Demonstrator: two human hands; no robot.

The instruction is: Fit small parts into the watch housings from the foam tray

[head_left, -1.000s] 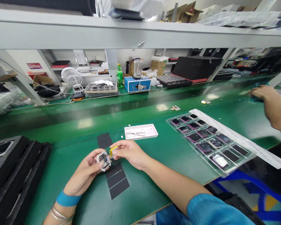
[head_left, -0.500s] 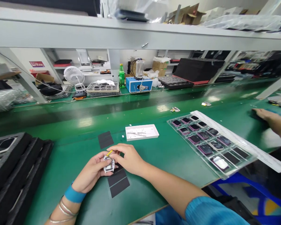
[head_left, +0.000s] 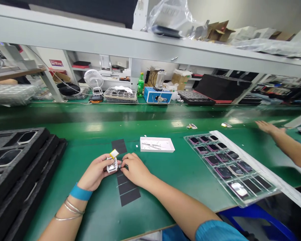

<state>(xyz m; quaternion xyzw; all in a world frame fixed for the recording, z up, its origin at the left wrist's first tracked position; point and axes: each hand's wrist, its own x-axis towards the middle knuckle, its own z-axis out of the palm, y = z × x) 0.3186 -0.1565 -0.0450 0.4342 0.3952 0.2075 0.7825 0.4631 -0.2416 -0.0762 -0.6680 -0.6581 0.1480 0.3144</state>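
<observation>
My left hand (head_left: 96, 170) grips a small opened smartwatch case (head_left: 112, 166), silvery white with its inner parts showing. A flat battery with yellow edging (head_left: 114, 153) stands out from the top of the case. Close to the right side of the case, the fingers of my right hand (head_left: 136, 170) are pinched together. A small greyish bit shows at those fingertips, too small to name. Beneath the hands lies a strip of black rectangular sheets (head_left: 129, 196), and another black sheet (head_left: 119, 146) is just beyond them.
A shallow white box (head_left: 157, 150) with tweezers and tiny parts sits ahead. On the right lies a clear blister tray (head_left: 190, 147) of watch screens beside a long white strip (head_left: 278, 182). Black foam trays (head_left: 43, 167) are stacked at left. Another person's hand (head_left: 267, 127) rests far right.
The battery has swung up from the case, its pale face now showing. My right hand has moved from the case's top to its right side. The other person's hand has shifted; the camera view has tilted.
</observation>
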